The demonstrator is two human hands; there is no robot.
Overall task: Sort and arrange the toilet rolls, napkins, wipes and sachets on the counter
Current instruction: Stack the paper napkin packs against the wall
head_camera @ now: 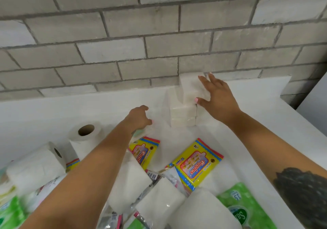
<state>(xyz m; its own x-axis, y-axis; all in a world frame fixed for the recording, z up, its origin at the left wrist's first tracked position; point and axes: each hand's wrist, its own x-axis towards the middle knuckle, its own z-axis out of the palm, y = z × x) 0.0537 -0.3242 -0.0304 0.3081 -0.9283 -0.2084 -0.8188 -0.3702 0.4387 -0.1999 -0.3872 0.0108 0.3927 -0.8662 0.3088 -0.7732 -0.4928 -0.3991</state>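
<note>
Head view only: right hand [215,97] sits spread open, fingers flat against the right side of the top napkin pack [192,87], thumb at its lower edge; pressing, not clearly gripping. That pack tops a stack of napkin packs [183,114] standing on the white counter [256,108] against the grey brick wall [141,43]. Left hand [139,117] is curled, fingers bent over a white pack just left of the stack; pack outline is washed out, so a real hold cannot be confirmed. Near side of the counter is a loose pile: two toilet rolls [85,135] at left, one upright, one on its side; two yellow Giggles wipes packs [197,163] in the middle, one partly under the left forearm; green wipes pack [242,207] at lower right; white napkin packs [159,198] and small sachets [154,175] mixed in at bottom centre.
</note>
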